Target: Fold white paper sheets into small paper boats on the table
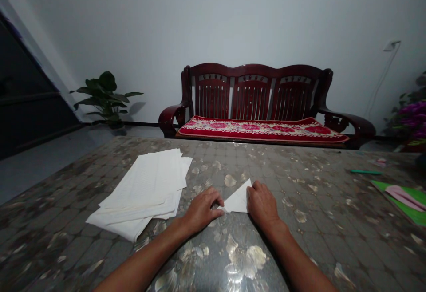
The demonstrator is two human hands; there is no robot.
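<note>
A small folded piece of white paper point(238, 199), roughly triangular, lies on the patterned table point(206, 256) between my hands. My left hand point(203, 208) pinches its narrow left corner between thumb and forefinger. At the right edge of the paper, my right hand point(262, 202) is closed with curled fingers, gripping that side. The fingertips of the right hand are partly hidden behind the hand itself. To the left of my left hand rests a loose stack of white paper sheets point(143, 185), some turned askew.
Toward the right lie a green pen point(365, 171), a green sheet point(412, 210) and a pink strip point(404, 197) on top of it. Beyond the table stand a dark wooden bench point(251, 92) with a red floral cover point(266, 132) and a potted plant point(108, 96).
</note>
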